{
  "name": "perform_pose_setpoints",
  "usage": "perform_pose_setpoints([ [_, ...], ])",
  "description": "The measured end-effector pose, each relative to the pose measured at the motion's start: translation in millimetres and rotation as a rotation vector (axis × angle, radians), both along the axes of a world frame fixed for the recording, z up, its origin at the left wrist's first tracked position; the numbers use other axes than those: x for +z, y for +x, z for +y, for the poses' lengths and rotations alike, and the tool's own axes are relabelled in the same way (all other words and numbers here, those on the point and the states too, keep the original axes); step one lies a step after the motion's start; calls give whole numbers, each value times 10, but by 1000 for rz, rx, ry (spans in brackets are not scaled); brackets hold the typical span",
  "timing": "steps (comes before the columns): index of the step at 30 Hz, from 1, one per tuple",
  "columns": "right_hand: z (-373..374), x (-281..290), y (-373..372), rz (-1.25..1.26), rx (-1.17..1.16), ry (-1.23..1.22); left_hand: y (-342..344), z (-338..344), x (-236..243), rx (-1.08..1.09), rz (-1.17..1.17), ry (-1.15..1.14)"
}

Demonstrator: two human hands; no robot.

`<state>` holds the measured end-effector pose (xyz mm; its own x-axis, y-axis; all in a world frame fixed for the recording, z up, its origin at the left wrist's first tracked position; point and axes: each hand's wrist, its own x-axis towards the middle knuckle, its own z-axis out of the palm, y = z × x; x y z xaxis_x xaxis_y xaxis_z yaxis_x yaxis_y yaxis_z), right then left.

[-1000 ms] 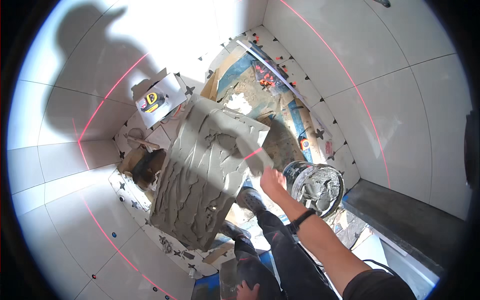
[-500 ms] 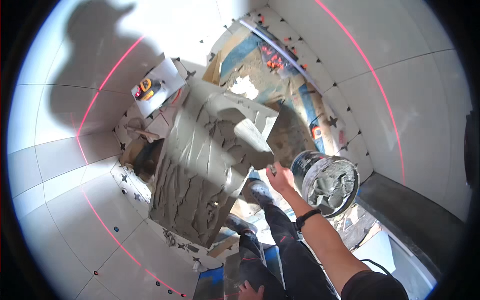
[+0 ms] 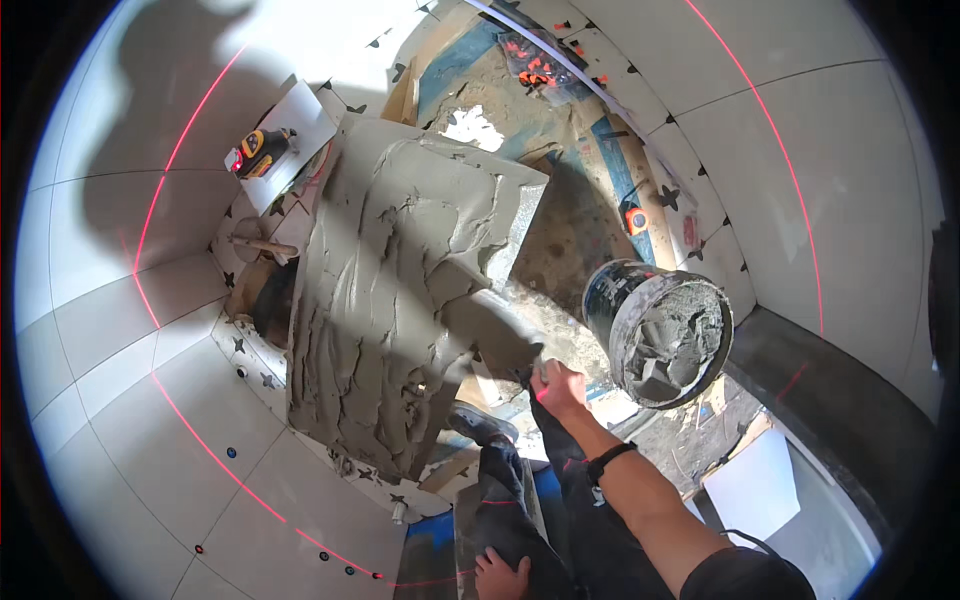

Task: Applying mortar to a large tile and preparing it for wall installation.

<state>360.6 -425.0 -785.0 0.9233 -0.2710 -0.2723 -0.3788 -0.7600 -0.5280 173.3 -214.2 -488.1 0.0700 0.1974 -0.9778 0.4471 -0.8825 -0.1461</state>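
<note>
Trowel handle (image 3: 535,375) inside right hand (image 3: 560,388)

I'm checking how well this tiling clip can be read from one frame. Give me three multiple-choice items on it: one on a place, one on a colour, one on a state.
1. Where is the mortar bucket relative to the right hand?
A. To the person's left of it
B. To the person's right of it
C. Behind the large tile

2. What colour are the laser lines on the tiled walls?
A. Green
B. Blue
C. Red

3. What is the state of the large tile's upturned face?
A. Covered with grey mortar
B. Clean and bare
C. Wrapped in plastic

Answers: 1 B, the bucket sits just right of the hand gripping the trowel. 2 C, thin red lines curve across the white tiles. 3 A, rough grey mortar is spread over nearly the whole face.
</note>
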Motion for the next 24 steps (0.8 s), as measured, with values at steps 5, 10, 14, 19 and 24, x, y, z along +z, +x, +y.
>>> perform_pose_setpoints([
  [5,13,-219,152,-239,441,5,26,17,-75,-53,2,19],
  [10,-158,-489,160,-78,648,-290,76,48,-89,-57,4,-9],
  [14,-298,-447,498,-22,24,-234,55,79,-96,-48,17,9],
  [19,-431,-68,1025,234,-404,-142,75,135,-82,-22,9,9],
  [24,-547,14,1061,170,-485,-53,-5,178,-95,-55,-3,-16],
])
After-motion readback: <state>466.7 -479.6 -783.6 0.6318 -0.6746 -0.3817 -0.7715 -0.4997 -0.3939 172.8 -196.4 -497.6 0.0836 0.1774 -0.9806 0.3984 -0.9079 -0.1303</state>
